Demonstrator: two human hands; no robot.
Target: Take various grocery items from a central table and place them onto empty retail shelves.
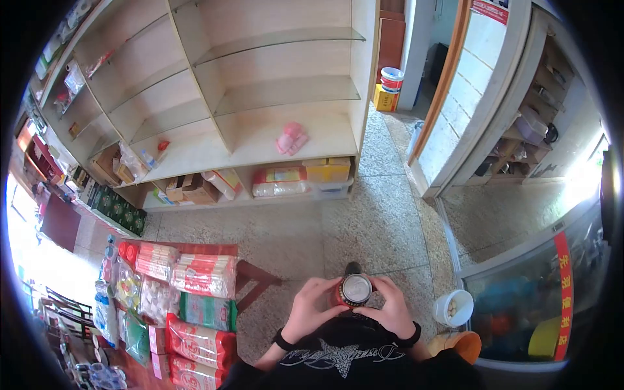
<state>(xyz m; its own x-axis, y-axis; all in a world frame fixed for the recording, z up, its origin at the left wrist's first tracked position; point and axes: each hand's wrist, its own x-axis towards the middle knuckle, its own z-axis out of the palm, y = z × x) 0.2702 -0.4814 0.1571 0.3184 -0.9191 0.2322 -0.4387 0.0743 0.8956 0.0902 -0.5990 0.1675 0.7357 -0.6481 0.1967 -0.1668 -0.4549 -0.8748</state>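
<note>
The fingers of the left hand (311, 312) and right hand (395, 311) are clasping a can (356, 290) from opposite sides — probably to keep it steady, its round top facing up in front of the chest. Left of the fingers, plastic packs (203, 276) are lying close together on a red counter (214, 248), likely to save room. Right of them, a white bucket (444, 312) is holding small pale pieces — too small to name — and an orange tub (470, 342) is standing near it, contents unclear.

Head-worn view, forward and down.
</note>
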